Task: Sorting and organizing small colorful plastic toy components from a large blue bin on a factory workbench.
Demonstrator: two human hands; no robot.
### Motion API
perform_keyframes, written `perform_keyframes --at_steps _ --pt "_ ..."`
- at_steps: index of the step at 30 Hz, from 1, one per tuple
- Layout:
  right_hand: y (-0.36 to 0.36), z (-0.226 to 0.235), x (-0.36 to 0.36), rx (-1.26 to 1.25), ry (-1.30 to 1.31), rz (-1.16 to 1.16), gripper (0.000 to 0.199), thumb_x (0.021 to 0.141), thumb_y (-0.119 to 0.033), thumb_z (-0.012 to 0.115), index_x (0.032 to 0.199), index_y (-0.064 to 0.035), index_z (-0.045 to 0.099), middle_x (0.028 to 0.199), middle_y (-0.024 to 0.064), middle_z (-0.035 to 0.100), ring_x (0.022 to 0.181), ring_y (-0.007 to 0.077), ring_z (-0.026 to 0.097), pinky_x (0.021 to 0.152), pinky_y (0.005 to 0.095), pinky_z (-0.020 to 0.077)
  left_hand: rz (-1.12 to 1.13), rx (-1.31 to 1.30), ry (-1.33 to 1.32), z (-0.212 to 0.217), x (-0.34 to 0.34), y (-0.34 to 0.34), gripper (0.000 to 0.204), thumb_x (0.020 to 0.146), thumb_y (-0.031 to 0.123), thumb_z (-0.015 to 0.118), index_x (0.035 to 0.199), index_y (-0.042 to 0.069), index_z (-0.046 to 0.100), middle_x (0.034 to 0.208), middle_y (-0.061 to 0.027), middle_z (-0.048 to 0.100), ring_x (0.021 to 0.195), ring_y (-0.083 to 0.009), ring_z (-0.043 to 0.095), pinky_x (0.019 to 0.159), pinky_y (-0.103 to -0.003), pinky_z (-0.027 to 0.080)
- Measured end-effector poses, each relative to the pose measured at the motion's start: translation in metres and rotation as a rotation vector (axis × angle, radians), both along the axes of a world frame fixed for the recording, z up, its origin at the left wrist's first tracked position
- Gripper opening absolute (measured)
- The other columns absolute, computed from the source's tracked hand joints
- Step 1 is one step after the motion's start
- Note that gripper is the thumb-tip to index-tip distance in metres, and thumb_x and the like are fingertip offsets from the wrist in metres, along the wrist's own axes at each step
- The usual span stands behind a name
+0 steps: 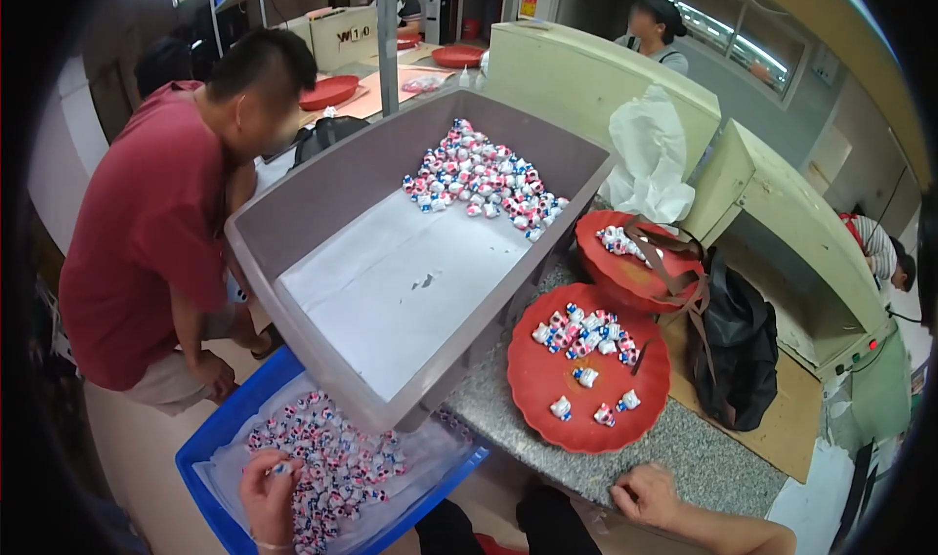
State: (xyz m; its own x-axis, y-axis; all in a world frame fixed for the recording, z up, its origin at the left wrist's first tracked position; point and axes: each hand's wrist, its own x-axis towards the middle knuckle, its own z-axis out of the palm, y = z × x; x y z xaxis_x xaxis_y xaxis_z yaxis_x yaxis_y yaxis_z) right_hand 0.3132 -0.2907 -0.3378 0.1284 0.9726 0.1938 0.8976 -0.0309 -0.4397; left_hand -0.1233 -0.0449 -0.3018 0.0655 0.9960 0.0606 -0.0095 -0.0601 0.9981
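My left hand (pixel 268 497) is raised over a blue crate (pixel 192 454), its fingers pinched round a small figurine (pixel 282 468) of which only a bit of white and blue shows. Beneath it, the crate holds a heap of small white, pink and blue figurines (pixel 337 462) on a pale liner. My right hand (pixel 649 496) rests at the edge of the granite tabletop (pixel 703 467), fingers curled, with nothing visible in them. Just beyond it is a red scalloped tray (pixel 532 399) with a cluster of similar figurines (pixel 586 332) and several lying apart near its front.
A big grey tub (pixel 342 360) with paper and piled figurines (pixel 479 179) slants across the middle. Another red tray (pixel 596 262), a black bag (pixel 738 345), crumpled white plastic (pixel 650 154) and a pale green cabinet (pixel 811 233) stand right. A person in a red shirt (pixel 147 233) bends at left.
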Motion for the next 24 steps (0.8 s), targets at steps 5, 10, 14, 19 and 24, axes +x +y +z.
perform_keyframes --at_steps 5,10,14,19,24 --pt "0.02 0.04 0.042 0.033 0.085 0.059 0.011 0.07 -0.014 0.07 0.07 -0.0102 0.06 0.065 0.0058 0.057 0.059 0.0263 0.056 0.059 0.038 0.0422 -0.044 0.093 0.082 0.128 0.089 -0.002 0.025 0.078 0.002 0.059 0.103 0.004 0.056 0.093 -0.0104 0.058 0.074 -0.0193 0.062 0.065 -0.027 0.054" --pt "0.017 0.113 0.069 0.024 0.153 0.015 0.01 0.073 -0.015 0.069 0.07 -0.0096 0.061 0.066 0.0079 0.058 0.06 0.0267 0.058 0.059 0.0382 0.0428 -0.454 -0.222 -0.262 0.279 0.221 0.009 0.023 0.081 -0.001 0.06 0.104 0.001 0.056 0.103 -0.0181 0.06 0.084 -0.023 0.063 0.071 -0.031 0.054" --pt "-0.026 0.201 0.083 -0.061 0.5 -0.234 0.013 0.088 -0.015 0.057 0.093 -0.0044 0.061 0.082 0.0178 0.062 0.077 0.0366 0.061 0.069 0.0429 0.0487 -0.724 -0.23 -0.199 0.368 0.365 0.037 0.029 0.081 -0.007 0.058 0.11 -0.002 0.056 0.108 -0.017 0.057 0.084 -0.0231 0.064 0.074 -0.031 0.052" --pt "-0.153 0.247 0.075 -0.273 0.532 -0.561 0.017 0.089 -0.017 0.053 0.097 -0.0047 0.062 0.088 0.0198 0.063 0.084 0.0386 0.06 0.075 0.0436 0.048 -0.945 0.092 -0.313 0.453 0.592 0.051 0.036 0.086 0.003 0.06 0.12 -0.002 0.051 0.11 -0.0078 0.057 0.095 -0.0159 0.06 0.084 -0.029 0.049" --pt "-0.253 0.23 0.098 -0.389 0.93 -1.083 0.041 0.071 -0.036 0.076 0.103 -0.0109 0.066 0.1 0.0157 0.066 0.091 0.0297 0.061 0.087 0.0459 0.0437 -0.911 -0.083 -0.433 0.479 0.791 0.037 0.028 0.088 0.007 0.06 0.113 -0.001 0.053 0.097 -0.0078 0.062 0.084 -0.0138 0.062 0.075 -0.025 0.051"
